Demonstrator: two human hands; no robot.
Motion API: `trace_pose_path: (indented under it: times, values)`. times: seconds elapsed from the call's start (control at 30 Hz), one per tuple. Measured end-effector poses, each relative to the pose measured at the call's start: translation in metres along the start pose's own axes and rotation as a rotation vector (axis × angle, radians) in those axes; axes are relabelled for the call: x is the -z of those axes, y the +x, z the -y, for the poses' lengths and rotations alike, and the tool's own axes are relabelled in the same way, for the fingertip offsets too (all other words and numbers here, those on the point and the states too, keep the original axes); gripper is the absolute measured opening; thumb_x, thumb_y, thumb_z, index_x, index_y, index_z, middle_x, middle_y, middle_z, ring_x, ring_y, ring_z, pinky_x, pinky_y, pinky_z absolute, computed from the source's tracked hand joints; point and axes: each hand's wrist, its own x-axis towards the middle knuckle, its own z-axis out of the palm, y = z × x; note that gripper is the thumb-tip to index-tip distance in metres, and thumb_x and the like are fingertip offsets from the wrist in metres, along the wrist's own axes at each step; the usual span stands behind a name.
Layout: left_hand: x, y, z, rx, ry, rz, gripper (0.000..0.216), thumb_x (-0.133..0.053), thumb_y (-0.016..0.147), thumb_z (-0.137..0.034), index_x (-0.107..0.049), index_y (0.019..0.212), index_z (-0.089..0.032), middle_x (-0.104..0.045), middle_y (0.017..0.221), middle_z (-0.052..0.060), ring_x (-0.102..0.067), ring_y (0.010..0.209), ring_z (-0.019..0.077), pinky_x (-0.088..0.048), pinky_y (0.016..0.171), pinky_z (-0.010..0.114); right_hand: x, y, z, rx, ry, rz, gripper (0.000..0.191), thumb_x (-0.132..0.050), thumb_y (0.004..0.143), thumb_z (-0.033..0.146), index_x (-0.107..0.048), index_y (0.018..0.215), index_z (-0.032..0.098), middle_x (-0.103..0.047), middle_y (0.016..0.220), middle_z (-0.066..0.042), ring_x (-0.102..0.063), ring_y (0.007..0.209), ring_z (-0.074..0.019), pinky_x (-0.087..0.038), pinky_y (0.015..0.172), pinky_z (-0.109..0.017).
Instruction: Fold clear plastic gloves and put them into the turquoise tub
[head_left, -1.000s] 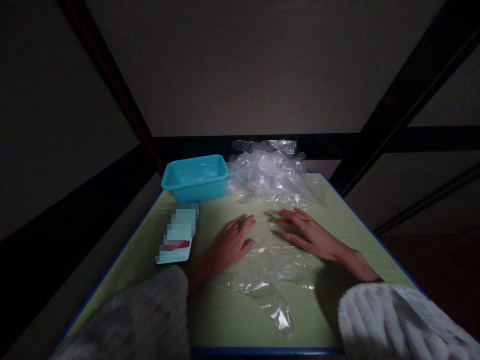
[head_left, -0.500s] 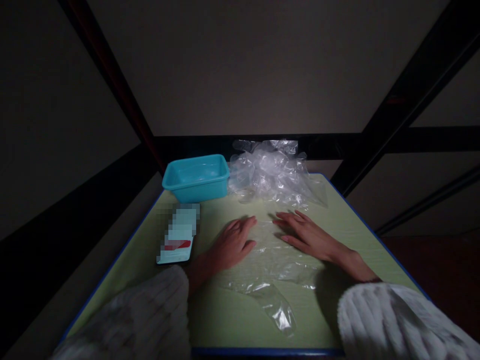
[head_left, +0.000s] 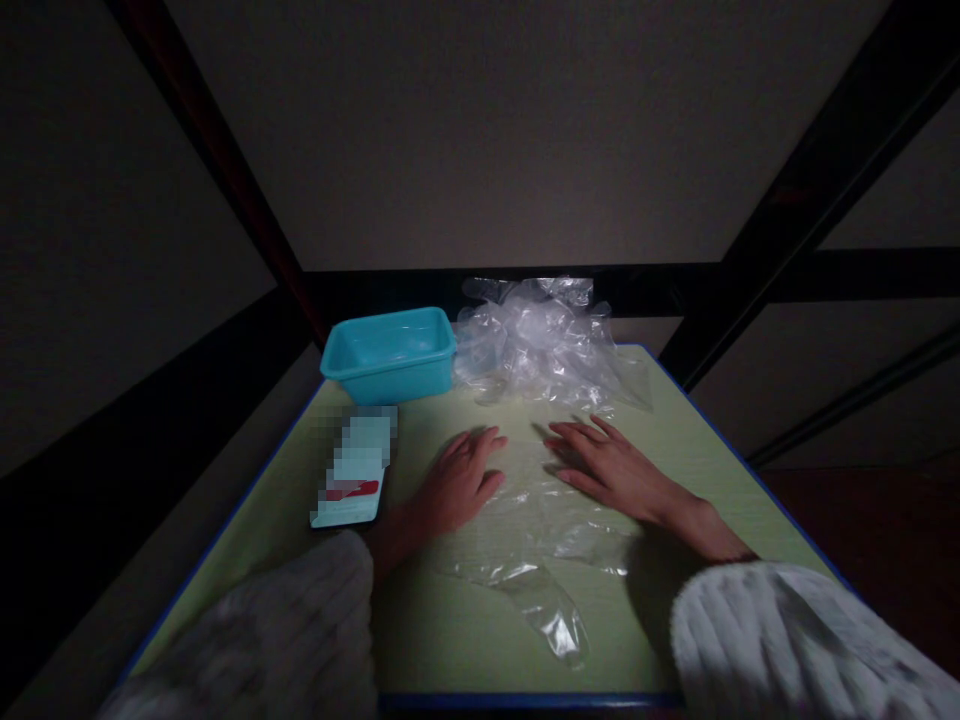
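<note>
A clear disposable plastic glove point(head_left: 517, 560) lies spread on the pale green table point(head_left: 450, 650), its thumb part pointing toward the near edge. My left hand point(head_left: 461, 480) rests palm down at the glove's left side, fingers stretched out and a little apart. On the other side my right hand point(head_left: 604, 465) lies palm down, fingers spread, their tips over or beside the film. Neither hand grips anything. Whether the fingertips press on the glove or on the bare table I cannot tell.
A heap of crumpled clear plastic gloves point(head_left: 551, 340) is at the table's far edge. To its left stands a turquoise plastic basin point(head_left: 394, 380). A phone point(head_left: 356, 475), partly pixelated, lies left of my left hand. A wall point(head_left: 465, 150) rises behind the table.
My left hand has shifted very slightly, its fingers a bit more apart. The right hand and the glove stay nearly as they were; the whole view has drifted a little.
</note>
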Motion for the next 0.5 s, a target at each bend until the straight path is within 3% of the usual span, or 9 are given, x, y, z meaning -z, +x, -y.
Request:
trace_pose_path:
  times: [0.27, 0.5]
  values:
    - [-0.0032, -0.0017, 0.0070, -0.026, -0.059, -0.010, 0.047, -0.045, 0.086, -0.015, -0.028, 0.130, -0.016, -0.057, 0.125, 0.012, -0.045, 0.121, 0.0232, -0.033, 0.103, 0.043, -0.0021, -0.0012, -0.0061, 0.009, 0.177, -0.001, 0.050, -0.041, 0.093, 0.036, -0.025, 0.138, 0.022, -0.059, 0.123, -0.008, -0.044, 0.122, -0.0266, -0.026, 0.105, -0.055]
    - [-0.0012, -0.0013, 0.0052, -0.021, -0.059, 0.036, 0.048, -0.046, 0.086, -0.016, -0.027, 0.131, -0.016, -0.054, 0.129, 0.012, -0.042, 0.125, 0.0224, -0.031, 0.104, 0.042, -0.0027, -0.0023, -0.0080, 0.032, 0.215, -0.003, 0.050, -0.039, 0.094, 0.037, -0.023, 0.138, 0.020, -0.058, 0.124, -0.010, -0.046, 0.121, -0.0274, -0.028, 0.103, -0.056]
